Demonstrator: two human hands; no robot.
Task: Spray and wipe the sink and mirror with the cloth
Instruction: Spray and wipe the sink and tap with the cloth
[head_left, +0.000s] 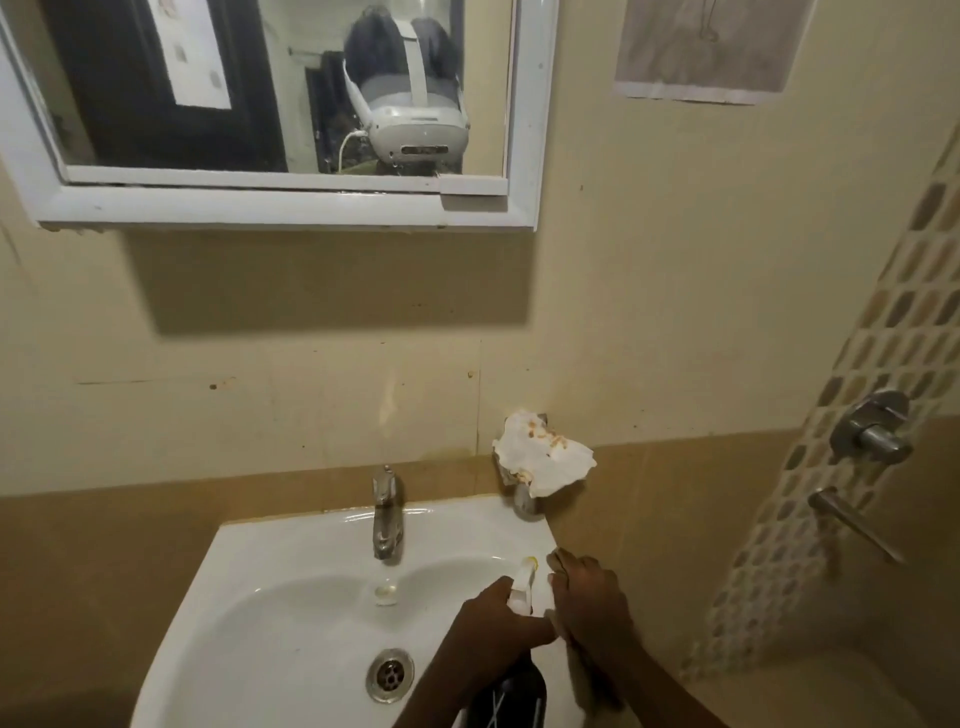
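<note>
A white sink (270, 597) with a chrome tap (387, 519) and a metal drain (389, 674) fills the lower middle. Above it hangs a white-framed mirror (156, 104). My left hand (493, 621) grips a spray bottle (522, 587) with a white trigger head and a dark body (511, 696), held over the sink's right side. My right hand (589, 597) rests on the sink's right rim, closed on a brownish cloth (584, 680) that hangs down below it.
A crumpled white paper with orange stains (543, 454) sits on a wall holder right of the tap. Chrome shower valves (872, 428) stick out from the mosaic wall at right. A paper sheet (711, 47) is stuck to the wall at the upper right.
</note>
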